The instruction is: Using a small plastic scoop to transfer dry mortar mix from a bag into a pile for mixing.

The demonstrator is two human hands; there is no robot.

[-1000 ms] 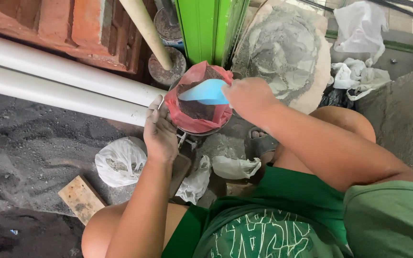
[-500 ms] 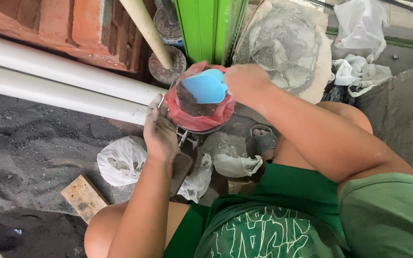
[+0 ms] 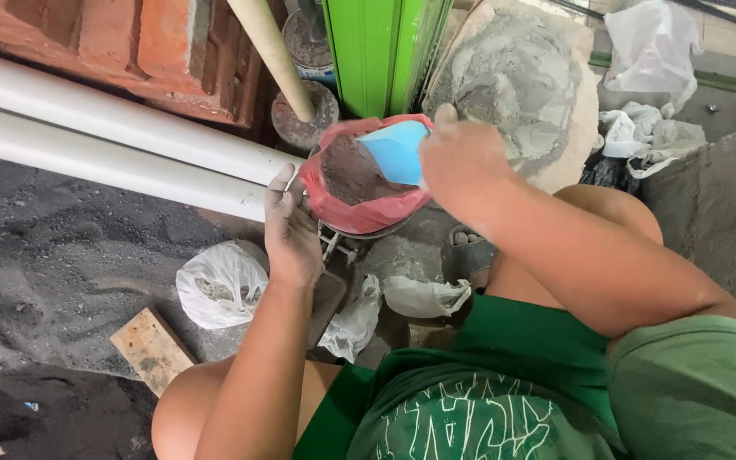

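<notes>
- Red bag (image 3: 359,213), lining a bucket at 12 o'clock from the person's knees, is holding grey powder.
- Left hand (image 3: 287,230) is gripping the bag's rim at 9 o'clock, fingers curled closed on it.
- Right hand (image 3: 457,158) is pinching a blue scoop (image 3: 395,152), dipping it in at 3 o'clock.
- Step: scooping; next, a level lift seems needed to avoid spilling.
- White pipes (image 3: 112,145) are lying at 10 o'clock.

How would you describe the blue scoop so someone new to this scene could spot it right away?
Start at the two white pipes running across the left; where they end sits a container lined with a red plastic bag of grey powder. The right hand holds the blue scoop at the bag's upper right rim, while the left hand steadies its left side. It is the only light blue thing there.
</notes>
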